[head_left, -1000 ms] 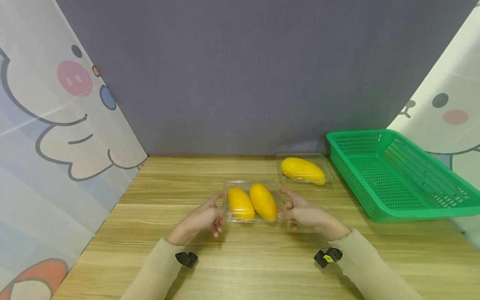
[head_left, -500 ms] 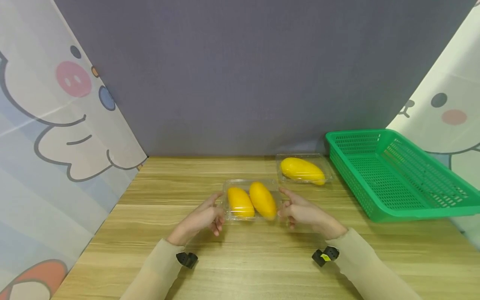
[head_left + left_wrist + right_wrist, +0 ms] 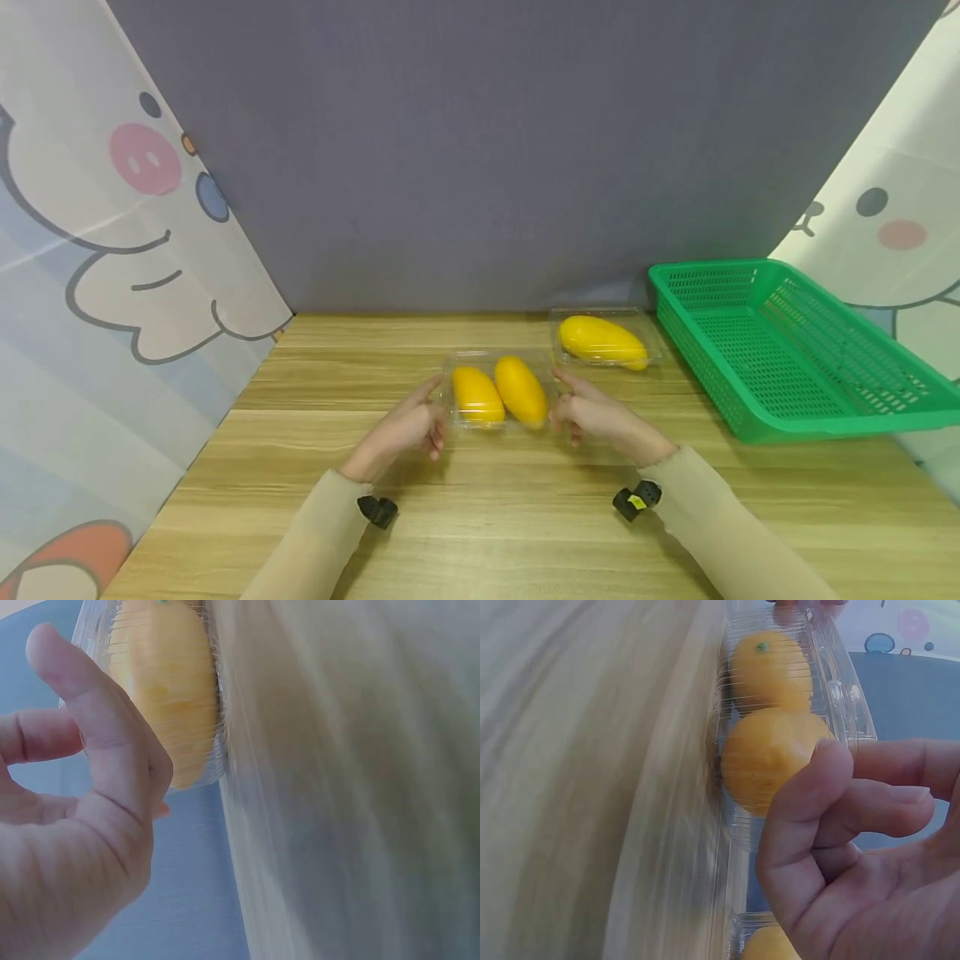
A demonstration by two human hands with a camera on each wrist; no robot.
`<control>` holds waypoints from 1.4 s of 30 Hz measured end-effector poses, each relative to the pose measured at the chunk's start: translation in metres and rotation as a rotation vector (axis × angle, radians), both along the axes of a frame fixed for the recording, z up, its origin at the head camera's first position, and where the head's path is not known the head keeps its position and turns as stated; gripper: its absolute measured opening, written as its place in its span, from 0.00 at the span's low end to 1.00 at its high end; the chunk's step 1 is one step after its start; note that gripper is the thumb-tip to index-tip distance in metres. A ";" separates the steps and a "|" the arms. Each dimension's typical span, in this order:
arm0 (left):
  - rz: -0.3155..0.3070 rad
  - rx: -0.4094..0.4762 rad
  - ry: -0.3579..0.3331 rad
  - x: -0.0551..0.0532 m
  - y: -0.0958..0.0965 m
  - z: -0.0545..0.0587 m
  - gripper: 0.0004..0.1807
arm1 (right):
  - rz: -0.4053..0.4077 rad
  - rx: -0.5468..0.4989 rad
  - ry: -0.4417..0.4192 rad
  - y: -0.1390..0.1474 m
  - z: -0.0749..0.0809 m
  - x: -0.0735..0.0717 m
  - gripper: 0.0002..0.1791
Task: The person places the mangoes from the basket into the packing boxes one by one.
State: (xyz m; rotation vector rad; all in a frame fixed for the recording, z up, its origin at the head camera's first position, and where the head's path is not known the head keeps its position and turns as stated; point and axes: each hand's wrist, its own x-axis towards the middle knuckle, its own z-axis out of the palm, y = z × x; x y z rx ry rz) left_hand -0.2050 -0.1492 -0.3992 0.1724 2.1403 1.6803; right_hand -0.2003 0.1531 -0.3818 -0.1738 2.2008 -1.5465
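Note:
A clear plastic clamshell box (image 3: 480, 427) with two yellow mangoes, a left mango (image 3: 477, 395) and a right mango (image 3: 521, 392), is at the middle of the table between both hands. My left hand (image 3: 401, 429) grips its left side, index finger stretched toward the far corner and the other fingers curled under. On the right side my right hand (image 3: 600, 419) grips in the same manner. In the right wrist view, the thumb (image 3: 829, 761) overlaps the box's edge. The left wrist view has a mango (image 3: 169, 690) showing through the ribbed plastic beyond the fingers.
A second clear box (image 3: 651, 329) with one mango (image 3: 602, 341) stands at the back wall. Right of it is a green perforated plastic basket (image 3: 738, 408) with nothing in it. A grey panel (image 3: 465, 167) closes off the back of the wooden table (image 3: 330, 358).
The box with two mangoes has moved away from me, toward the back panel, with both hands moving along at its sides. The second box and the basket have stayed put.

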 end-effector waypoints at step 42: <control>0.095 -0.091 0.029 -0.051 0.004 0.013 0.42 | -0.174 -0.059 0.007 -0.027 -0.006 -0.045 0.38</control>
